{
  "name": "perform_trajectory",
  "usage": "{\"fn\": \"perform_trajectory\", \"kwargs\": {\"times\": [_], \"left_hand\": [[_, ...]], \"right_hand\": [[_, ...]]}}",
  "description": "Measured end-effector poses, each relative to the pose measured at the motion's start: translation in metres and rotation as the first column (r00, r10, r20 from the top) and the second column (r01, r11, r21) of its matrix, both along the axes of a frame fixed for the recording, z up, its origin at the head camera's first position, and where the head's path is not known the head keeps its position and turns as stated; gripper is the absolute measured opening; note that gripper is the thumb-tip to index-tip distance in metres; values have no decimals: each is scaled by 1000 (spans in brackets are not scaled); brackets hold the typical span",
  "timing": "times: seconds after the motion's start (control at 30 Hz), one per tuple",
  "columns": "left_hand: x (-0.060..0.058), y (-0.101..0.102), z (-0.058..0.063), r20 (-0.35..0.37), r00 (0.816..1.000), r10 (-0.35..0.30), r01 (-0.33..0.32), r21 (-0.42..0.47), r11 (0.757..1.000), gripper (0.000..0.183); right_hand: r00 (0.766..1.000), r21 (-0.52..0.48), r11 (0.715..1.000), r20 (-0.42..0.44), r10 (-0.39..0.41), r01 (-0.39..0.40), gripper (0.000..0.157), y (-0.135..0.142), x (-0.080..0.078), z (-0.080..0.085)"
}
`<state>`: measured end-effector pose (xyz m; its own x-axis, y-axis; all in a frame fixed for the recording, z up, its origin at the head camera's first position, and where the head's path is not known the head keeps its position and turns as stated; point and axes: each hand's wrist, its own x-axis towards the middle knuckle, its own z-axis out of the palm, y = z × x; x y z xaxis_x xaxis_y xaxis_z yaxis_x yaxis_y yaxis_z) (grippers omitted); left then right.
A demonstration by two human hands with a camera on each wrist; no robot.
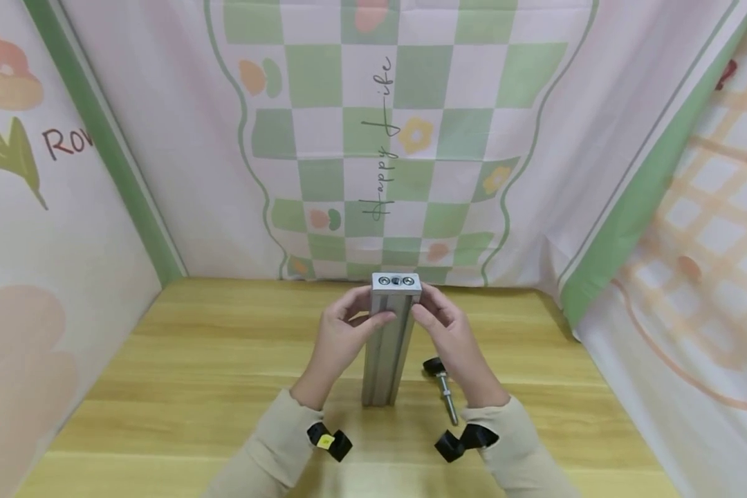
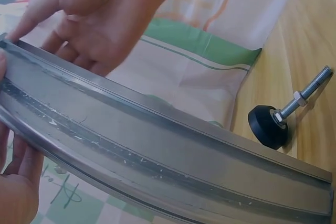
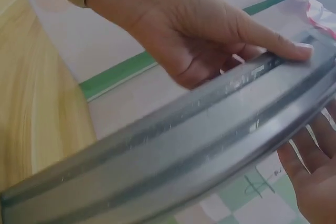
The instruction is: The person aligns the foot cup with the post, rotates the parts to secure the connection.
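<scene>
A silver aluminium profile (image 1: 382,353) with long grooves stands upright on the wooden table. Its top carries a metal end plate (image 1: 395,291) with two screws and a hole between them. My left hand (image 1: 342,333) holds the profile near the top from the left, thumb on the front face. From the right, my right hand (image 1: 453,339) grips it at the same height. To the right of the profile's base lies a levelling foot (image 1: 446,394), with a black round pad (image 2: 269,127), a threaded rod and nuts. It touches neither hand.
The wooden table (image 1: 180,366) reaches back to a hanging cloth (image 1: 314,76) with green and white checks. Printed cloths also close off the left side (image 1: 93,228) and the right side (image 1: 678,311). Each wrist wears a black strap-mounted device.
</scene>
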<state>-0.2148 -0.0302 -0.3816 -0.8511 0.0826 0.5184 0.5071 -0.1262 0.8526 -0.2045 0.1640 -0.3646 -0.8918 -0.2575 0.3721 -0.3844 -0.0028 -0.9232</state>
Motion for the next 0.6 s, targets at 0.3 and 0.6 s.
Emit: {"fn": "perform_trajectory", "kwargs": {"times": [0.3,0.6], "left_hand": [[3,0,0,25,1000,5,-5,-8,1000,36],[1,0,-1,17,1000,8,-8,-14,1000,37]], "right_hand": [[996,190,981,79,-50,34,42,23,-11,-20],[994,492,868,49,-96,60,42,51,-31,-53]]}}
